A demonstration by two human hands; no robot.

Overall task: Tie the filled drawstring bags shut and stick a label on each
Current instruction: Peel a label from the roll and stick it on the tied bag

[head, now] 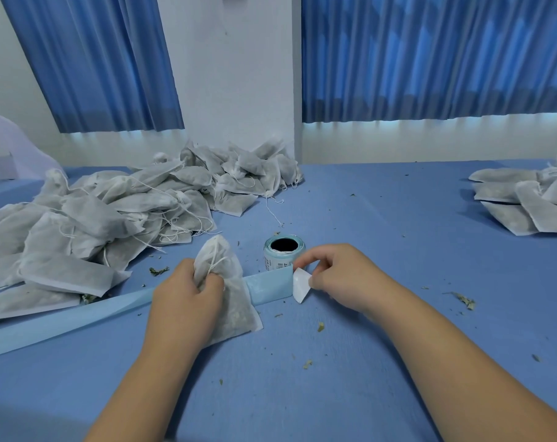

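Head view: your left grip (184,295) clutches the bag (235,301), long axis toward the near edge of the desk (398,250); your right grip (340,275) pinches the label (300,285) just right of it.

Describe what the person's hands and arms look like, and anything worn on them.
Both the left hand and the right hand are bare: no gloves, rings or wristbands show. The forearms are uncovered down to the picture's bottom edge, so no sleeve is in view.
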